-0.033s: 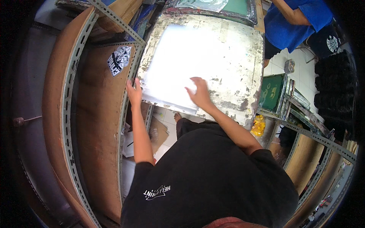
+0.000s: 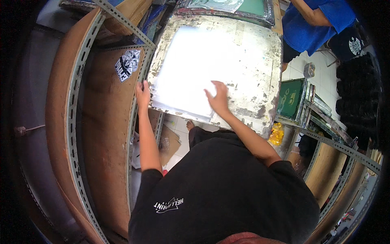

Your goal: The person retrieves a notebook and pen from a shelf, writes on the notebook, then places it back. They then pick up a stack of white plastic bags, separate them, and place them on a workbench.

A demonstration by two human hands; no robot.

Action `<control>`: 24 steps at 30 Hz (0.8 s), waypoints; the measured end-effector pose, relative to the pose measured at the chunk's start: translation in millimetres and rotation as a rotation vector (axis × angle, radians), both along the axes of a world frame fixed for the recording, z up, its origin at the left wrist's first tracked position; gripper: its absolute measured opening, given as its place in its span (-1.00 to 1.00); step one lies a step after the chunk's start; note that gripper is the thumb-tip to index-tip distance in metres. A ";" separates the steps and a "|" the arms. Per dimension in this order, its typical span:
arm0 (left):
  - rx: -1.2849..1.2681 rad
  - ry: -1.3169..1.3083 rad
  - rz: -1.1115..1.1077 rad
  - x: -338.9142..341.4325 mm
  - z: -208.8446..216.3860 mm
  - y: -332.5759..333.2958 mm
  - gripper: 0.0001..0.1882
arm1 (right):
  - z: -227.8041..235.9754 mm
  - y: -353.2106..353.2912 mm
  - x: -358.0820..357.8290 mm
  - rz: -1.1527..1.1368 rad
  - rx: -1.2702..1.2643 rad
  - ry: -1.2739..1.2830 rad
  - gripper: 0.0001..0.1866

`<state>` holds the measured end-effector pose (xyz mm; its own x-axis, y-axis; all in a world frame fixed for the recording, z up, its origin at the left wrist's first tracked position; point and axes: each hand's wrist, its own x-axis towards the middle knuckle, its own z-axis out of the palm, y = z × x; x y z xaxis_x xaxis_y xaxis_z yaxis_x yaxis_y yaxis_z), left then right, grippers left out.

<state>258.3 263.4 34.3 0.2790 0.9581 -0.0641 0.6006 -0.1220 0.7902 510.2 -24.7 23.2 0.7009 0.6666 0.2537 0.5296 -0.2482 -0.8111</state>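
Note:
A stack of white sheets (image 2: 183,77), washed out by glare, lies on a paint-stained white table (image 2: 254,75). My left hand (image 2: 143,94) is at the table's left edge beside the stack, fingers stretched upward and nothing seen in them. By the stack's near right edge is my right hand (image 2: 219,99), fingers apart and bent a little, holding nothing. Whether either hand touches the sheets I cannot tell.
A brown board on a slotted metal rack (image 2: 109,130) rises at the left. A green printing screen (image 2: 243,10) lies beyond the table. More framed screens (image 2: 293,97) lean at the right. A person in a blue shirt (image 2: 317,24) is at the far right.
My right hand has shifted slightly to the right, off the sheets toward their right edge. The fingers of my left hand have come closer together. The stack looks unmoved.

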 end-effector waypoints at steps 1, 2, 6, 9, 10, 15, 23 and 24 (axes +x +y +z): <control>-0.055 -0.063 -0.052 1.8 -9.6 36.3 -0.19 | -19.2 3.8 13.1 -0.148 -0.021 0.030 -0.42; -0.127 -0.117 -0.102 -2.9 -23.0 56.5 -0.21 | -11.9 -0.3 13.4 -0.300 -0.041 0.205 -0.44; -0.416 -0.304 -0.236 10.9 -55.3 79.7 -0.17 | -13.9 -11.9 5.4 -0.308 0.122 0.828 -0.36; -0.492 -0.186 -0.414 58.0 -37.1 27.6 -0.15 | -25.0 -10.6 -14.4 -0.255 0.092 0.862 -0.30; -0.500 -0.221 -0.422 56.0 -31.0 23.2 -0.15 | -20.9 -7.3 -24.8 -0.230 0.053 0.777 -0.29; -0.508 -0.479 -0.404 38.8 -24.8 26.9 -0.17 | -14.0 -3.5 -39.5 -0.284 0.176 0.871 -0.27; -0.554 -0.617 -0.517 18.5 -34.4 16.3 -0.23 | -29.6 -24.4 -49.3 -0.292 0.482 0.820 -0.27; -0.564 -0.635 -0.520 17.1 -36.3 15.9 -0.24 | -29.5 -23.3 -52.5 -0.272 0.471 0.829 -0.28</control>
<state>275.4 279.3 -2.0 0.7961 0.5821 -0.1654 0.0246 0.2419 0.9700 457.7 -48.0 -6.3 0.8908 0.4135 -0.1883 -0.2770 0.1656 -0.9465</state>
